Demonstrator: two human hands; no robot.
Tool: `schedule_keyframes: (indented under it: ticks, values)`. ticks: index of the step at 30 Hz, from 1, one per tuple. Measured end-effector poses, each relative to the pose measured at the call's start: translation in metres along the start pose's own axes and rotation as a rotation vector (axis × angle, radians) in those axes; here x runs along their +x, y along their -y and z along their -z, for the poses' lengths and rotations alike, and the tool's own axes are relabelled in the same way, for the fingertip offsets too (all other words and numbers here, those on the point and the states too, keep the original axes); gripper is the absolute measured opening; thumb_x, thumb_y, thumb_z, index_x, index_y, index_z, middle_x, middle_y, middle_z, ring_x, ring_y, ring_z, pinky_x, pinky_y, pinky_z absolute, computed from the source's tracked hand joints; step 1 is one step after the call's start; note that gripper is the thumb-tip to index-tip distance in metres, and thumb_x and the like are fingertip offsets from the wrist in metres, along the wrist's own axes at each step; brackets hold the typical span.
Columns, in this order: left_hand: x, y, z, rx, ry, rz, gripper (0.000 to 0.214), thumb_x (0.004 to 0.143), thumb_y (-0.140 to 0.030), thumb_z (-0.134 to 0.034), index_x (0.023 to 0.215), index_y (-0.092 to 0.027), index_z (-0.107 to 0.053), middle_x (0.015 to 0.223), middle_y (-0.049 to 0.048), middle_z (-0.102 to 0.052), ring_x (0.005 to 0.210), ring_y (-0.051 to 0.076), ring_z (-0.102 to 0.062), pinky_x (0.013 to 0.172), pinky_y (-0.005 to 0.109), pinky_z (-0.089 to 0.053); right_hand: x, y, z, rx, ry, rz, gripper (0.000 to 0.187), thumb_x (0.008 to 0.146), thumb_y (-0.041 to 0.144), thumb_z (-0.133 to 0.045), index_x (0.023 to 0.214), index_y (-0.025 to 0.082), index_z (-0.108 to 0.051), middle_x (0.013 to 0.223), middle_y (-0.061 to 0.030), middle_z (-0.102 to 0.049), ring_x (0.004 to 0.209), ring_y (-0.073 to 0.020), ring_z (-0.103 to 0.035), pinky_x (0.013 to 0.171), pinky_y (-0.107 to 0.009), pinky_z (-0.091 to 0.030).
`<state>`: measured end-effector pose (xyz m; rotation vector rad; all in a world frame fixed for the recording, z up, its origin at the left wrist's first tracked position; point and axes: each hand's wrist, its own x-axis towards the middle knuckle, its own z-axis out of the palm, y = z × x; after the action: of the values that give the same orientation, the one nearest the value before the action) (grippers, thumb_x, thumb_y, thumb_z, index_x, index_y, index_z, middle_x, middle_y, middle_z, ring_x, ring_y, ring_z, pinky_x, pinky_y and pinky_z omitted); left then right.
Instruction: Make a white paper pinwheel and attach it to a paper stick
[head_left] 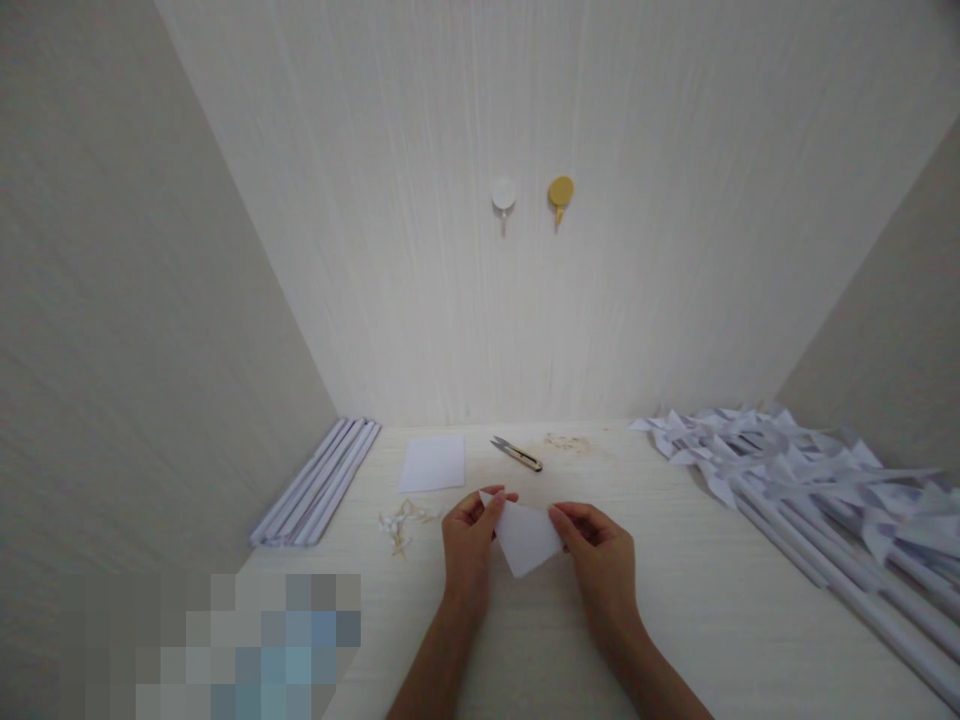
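Observation:
A small sheet of white paper (pixel 525 540) is held just over the table, between both hands. My left hand (pixel 470 545) pinches its upper left corner between thumb and fingers. On the other side, my right hand (pixel 600 555) grips the right edge in the same way. The paper's lower corner points toward me; whether it is folded I cannot tell. Beyond the hands lies a pair of thread snips (pixel 517 453), blades pointing left. A stack of square white paper (pixel 433 463) rests to the left of the snips.
Rolled white paper tubes (pixel 319 485) lie along the left edge. Paper pinwheels (pixel 795 470) on long paper sticks are heaped at the right. Small white-and-tan pieces (pixel 403 523) and tan bits (pixel 568 442) are scattered. Two hooks, white (pixel 504 195) and yellow (pixel 560 192), hang on the wall.

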<state>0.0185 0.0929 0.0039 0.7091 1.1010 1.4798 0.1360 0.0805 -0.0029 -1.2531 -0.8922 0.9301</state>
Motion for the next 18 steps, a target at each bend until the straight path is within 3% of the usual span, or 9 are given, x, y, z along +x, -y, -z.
schedule_keyframes:
  ticks: [8,18]
  values:
    - [-0.001,-0.001,-0.002,-0.106,-0.001,0.052,0.029,0.052,-0.032,-0.066,0.069,-0.009,-0.062,0.068,0.0109,-0.066,0.062,0.018,-0.06,0.059,0.027,-0.045,0.002,-0.005,0.001,-0.053,-0.013,0.008,0.018,0.059,0.031,-0.061,0.063,0.014,-0.062,0.053,0.0006,-0.057,0.043,-0.0084,-0.042,0.041,-0.02,-0.034]
    - [-0.002,0.0,0.001,-0.139,-0.055,0.013,0.032,0.061,-0.041,-0.057,0.065,-0.009,-0.057,0.058,0.0101,-0.065,0.054,0.02,-0.06,0.053,0.029,-0.044,-0.003,0.006,-0.001,-0.06,0.082,-0.002,0.014,0.058,0.028,-0.061,0.058,0.014,-0.061,0.052,-0.0005,-0.058,0.047,-0.0116,-0.049,0.044,-0.022,-0.038]
